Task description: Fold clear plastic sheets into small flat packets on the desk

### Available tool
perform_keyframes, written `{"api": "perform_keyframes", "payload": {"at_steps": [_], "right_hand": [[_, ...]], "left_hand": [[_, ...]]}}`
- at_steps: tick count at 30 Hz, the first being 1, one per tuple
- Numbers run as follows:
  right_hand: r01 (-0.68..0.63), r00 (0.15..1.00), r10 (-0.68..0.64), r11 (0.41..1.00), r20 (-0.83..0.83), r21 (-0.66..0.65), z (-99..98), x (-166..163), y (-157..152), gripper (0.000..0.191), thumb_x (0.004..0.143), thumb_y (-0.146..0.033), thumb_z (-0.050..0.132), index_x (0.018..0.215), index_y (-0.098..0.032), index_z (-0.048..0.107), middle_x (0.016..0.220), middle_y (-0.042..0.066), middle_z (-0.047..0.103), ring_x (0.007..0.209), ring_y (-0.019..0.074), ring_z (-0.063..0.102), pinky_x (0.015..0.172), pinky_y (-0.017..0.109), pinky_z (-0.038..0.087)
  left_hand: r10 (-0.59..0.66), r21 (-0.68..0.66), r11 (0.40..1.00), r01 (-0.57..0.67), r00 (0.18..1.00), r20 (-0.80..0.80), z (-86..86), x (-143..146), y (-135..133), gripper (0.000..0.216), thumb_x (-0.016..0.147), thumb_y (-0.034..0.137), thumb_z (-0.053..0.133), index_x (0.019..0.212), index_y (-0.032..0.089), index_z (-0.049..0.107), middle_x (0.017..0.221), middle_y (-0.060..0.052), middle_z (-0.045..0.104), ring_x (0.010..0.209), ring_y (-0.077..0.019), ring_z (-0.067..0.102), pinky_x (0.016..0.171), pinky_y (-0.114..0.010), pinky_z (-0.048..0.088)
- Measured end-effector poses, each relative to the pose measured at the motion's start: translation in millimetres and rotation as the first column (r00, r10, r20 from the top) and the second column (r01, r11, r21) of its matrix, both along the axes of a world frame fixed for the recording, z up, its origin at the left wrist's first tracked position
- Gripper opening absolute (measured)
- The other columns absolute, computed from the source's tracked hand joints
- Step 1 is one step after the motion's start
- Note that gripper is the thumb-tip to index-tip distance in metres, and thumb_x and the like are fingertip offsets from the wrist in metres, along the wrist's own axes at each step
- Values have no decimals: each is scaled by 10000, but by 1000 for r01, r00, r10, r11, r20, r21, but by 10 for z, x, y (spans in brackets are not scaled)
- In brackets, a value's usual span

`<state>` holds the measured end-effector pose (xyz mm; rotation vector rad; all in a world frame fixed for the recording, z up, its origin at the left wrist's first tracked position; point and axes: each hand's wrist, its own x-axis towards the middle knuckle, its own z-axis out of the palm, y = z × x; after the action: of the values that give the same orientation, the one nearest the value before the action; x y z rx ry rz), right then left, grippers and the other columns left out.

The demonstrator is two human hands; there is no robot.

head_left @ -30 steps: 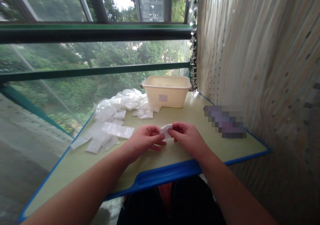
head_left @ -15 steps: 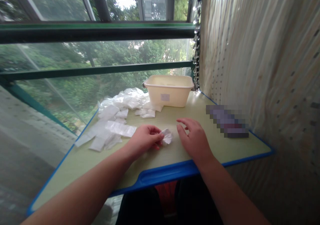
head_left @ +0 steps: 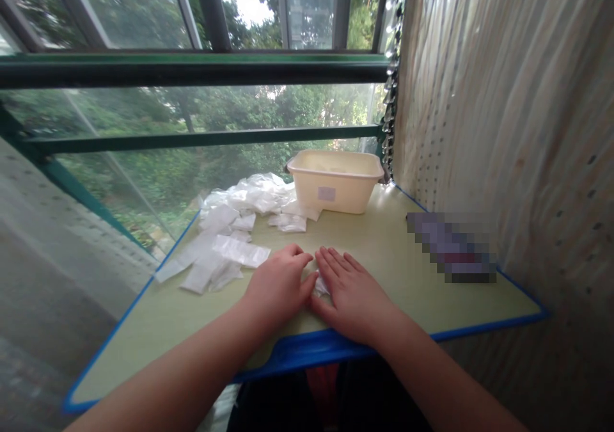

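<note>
Both of my hands lie flat, side by side, on the green table near its blue front edge. My left hand and my right hand press down on a small white packet; only a sliver of it shows between them. The fingers of both hands are stretched out, not curled around it.
A heap of white and clear packets covers the table's left and far side. A cream plastic tub stands at the back by the window. A blurred dark object lies at the right, next to a perforated wall.
The packet was held up between both hands' fingertips, then set down by the left hand. Now both palms have come down flat over it on the table.
</note>
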<state>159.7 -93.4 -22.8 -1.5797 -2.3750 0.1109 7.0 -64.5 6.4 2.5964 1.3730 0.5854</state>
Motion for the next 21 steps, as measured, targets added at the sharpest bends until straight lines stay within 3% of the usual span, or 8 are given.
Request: {"api": "perform_keyframes", "payload": {"at_steps": [2,4,8,13,15,18,21], "right_hand": [[-13,999,14,1000,32,-12,-4,1,-1,674,831,-492,322,1367,-87,271,1426,132,229,1320,248,175,1076,419,115],[-29,998,31,999,59,-37,-6,0,-1,686,811,-458,362,1371,-77,257,1435,134,201,1327,256,142,1077,421,96],[-28,999,30,998,22,-62,22,9,0,724,805,-497,348,1380,-76,226,1441,130,182,1333,246,116,1078,420,76],[-64,993,58,996,-102,-54,85,86,-27,881,738,-584,440,1384,-43,182,1424,154,232,1315,263,184,1076,414,144],[-48,989,46,999,-138,-11,96,117,-59,778,769,-526,445,1358,-49,270,1410,154,272,1300,253,232,1068,393,189],[-29,986,40,997,-160,70,91,134,-126,480,826,-381,419,1221,-121,499,1341,117,407,1234,227,351,1045,360,257],[-16,979,41,992,-199,125,74,129,-181,407,830,-298,429,1195,-145,524,1246,100,507,1144,196,448,1004,316,330]], "left_hand": [[-166,61,983,174,979,-117,15,-11,-109,380,844,310,415,1183,175,518,1214,-96,524,1133,-233,454,966,-345,331],[-300,19,950,311,931,-209,-8,-41,-217,524,871,376,358,1306,85,368,1371,-141,358,1274,-237,283,1039,-345,244],[-332,-102,943,316,899,-287,-93,-180,-331,764,829,578,314,1386,76,170,1442,-146,166,1322,-254,150,1066,-362,190],[-333,-122,943,310,894,-300,-111,-323,-327,734,836,586,281,1396,133,140,1452,-111,118,1329,-234,110,1083,-382,131],[-315,-122,949,292,906,-284,-108,-339,-331,732,836,586,281,1390,121,169,1450,-117,129,1329,-236,110,1084,-379,134],[-274,-114,961,253,931,-243,-120,-345,-350,714,840,576,293,1374,106,229,1442,-126,172,1325,-230,141,1082,-366,162],[-245,-94,968,231,951,-189,-151,-348,-364,673,845,556,315,1362,127,269,1430,-117,226,1317,-221,184,1078,-370,188]]}}
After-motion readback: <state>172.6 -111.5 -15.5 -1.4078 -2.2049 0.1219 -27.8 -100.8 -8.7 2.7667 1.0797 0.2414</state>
